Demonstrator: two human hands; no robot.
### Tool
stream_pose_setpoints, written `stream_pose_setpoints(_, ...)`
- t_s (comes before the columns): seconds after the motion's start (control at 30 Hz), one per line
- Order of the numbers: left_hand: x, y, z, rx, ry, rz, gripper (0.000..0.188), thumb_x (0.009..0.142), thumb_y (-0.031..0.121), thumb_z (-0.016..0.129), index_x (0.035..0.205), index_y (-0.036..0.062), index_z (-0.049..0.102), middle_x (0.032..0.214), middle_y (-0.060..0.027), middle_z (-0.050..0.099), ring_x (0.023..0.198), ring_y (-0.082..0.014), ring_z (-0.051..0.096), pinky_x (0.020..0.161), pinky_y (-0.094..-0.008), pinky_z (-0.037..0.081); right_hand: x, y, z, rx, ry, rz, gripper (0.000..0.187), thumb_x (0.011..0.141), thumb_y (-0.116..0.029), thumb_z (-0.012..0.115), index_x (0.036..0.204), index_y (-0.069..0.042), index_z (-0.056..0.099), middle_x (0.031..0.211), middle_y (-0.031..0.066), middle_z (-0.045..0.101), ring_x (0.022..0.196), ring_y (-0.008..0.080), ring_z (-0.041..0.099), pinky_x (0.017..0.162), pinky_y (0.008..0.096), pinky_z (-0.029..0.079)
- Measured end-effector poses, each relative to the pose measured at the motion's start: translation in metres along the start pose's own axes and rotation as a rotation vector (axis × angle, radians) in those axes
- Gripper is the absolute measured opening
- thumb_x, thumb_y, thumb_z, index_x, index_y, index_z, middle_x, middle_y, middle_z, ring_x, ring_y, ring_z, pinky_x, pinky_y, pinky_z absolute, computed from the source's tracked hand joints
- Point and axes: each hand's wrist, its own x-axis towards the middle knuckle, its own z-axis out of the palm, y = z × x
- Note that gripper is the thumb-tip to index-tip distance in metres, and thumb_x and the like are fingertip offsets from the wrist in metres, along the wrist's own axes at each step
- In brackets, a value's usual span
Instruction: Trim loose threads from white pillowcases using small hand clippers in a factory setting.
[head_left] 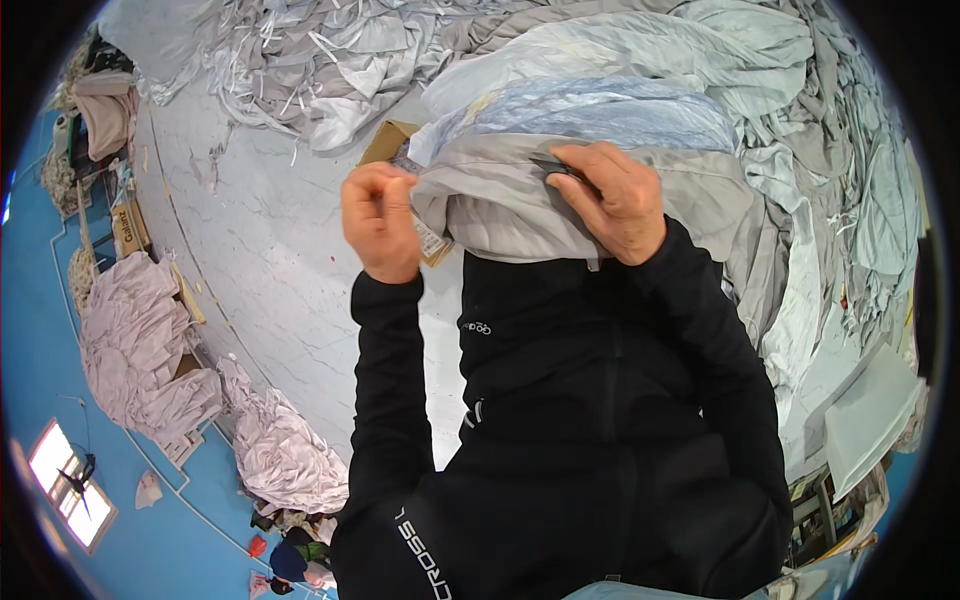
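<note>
A grey piece of cloth (520, 210) is bunched in front of my body, its folds spreading to the right. At its left edge is my left hand (382, 222), fingers curled in a pinch; whatever is between the fingertips is too small to make out. My right hand (618, 205) rests over the cloth and grips small dark thread snips (552, 166), their tips pointing left. Most of the snips are hidden inside the fingers. Just beyond lies a blue crinkled cloth (610, 108), with a pale grey-green cloth (640, 50) behind it.
A brown cardboard box (388, 142) sits partly under the cloth. White and grey fabric (340, 75) is heaped at the far side of the pale marbled table (270, 220). More cloth (880, 190) piles up at the right. Pinkish fabric bundles (145, 345) lie beyond the table's left edge.
</note>
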Motion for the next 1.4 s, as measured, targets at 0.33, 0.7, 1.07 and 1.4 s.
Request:
stream_pose_setpoints(0.33,-0.027,-0.118,-0.102,1.04,-0.174,-0.121,0.013,0.086,0.009,0.063,0.098,0.0042,0.059,0.093,-0.0147,0.064,0.085,-0.0349,0.062,0.075,-0.0401,0.05,-0.004,0.001,-0.026,0.106,0.099,0.193,0.029,0.086,-0.002,0.072,0.114,0.002,0.064,0.088,0.003,0.064,0.074,0.0081,0.056,0.068,0.0211,0.045)
stream_pose_setpoints(0.7,0.024,-0.018,-0.004,0.38,-0.379,0.034,0.021,0.087,0.007,0.068,0.107,0.0014,0.067,0.104,-0.0105,0.067,0.097,-0.0238,0.063,0.085,-0.0333,0.049,-0.037,0.061,-0.105,0.134,0.268,0.457,0.018,0.095,-0.006,0.064,0.112,0.0,0.059,0.101,0.0016,0.063,0.086,0.0055,0.056,0.077,0.019,0.044)
stream_pose_setpoints(1.07,0.043,-0.038,-0.006,0.155,-0.549,-0.215,0.016,0.088,0.002,0.068,0.103,0.0,0.064,0.093,0.0005,0.063,0.081,-0.0055,0.056,0.071,-0.02,0.044,-0.043,0.087,-0.125,-0.051,0.198,0.511,0.014,0.094,-0.005,0.064,0.106,0.002,0.063,0.094,0.0,0.064,0.078,0.0049,0.055,0.072,0.0196,0.045)
stream_pose_setpoints(1.4,0.054,-0.017,-0.009,-0.079,-0.427,-0.333,0.006,0.096,0.008,0.059,0.091,0.0045,0.058,0.08,0.0057,0.054,0.071,-0.0027,0.043,0.069,-0.0178,0.035,-0.065,0.108,-0.135,0.092,0.263,0.552,0.013,0.093,-0.01,0.067,0.102,0.0,0.067,0.086,-0.0031,0.063,0.074,0.0028,0.052,0.067,0.0183,0.042)
